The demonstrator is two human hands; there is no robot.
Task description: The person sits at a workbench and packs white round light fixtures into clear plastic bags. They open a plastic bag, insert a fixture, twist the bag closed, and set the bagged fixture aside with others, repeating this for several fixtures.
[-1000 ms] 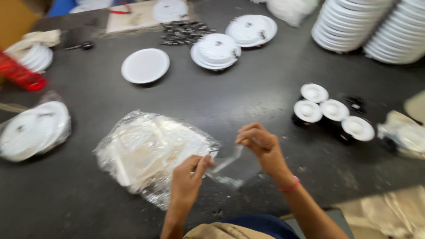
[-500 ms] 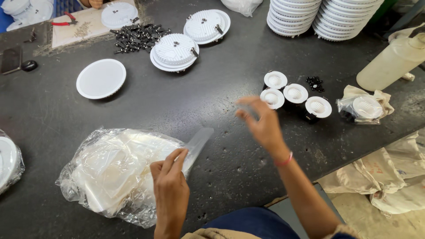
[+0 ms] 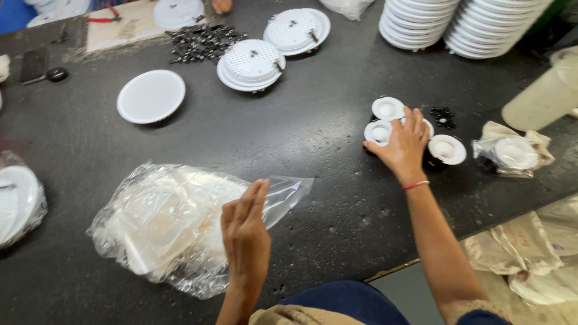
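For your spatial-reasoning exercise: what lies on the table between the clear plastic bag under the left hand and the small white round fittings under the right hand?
In the head view, only bare dark tabletop separates the plastic bag from the white fittings.

Plastic bag (image 3: 174, 229) lies front-left on the surface (image 3: 325, 198), w/ the left hand (image 3: 245, 238) on its right end. Right hand (image 3: 402, 146) sits right of centre, on a cluster of small round fittings (image 3: 386, 108); loose screws (image 3: 444, 116) just behind-right of them. Wrapped fitting (image 3: 512, 153) further right. Flat disc (image 3: 150, 96) behind the bag; finned housings (image 3: 251, 63) right of the disc. Stacked rings (image 3: 463, 21) at far back right.
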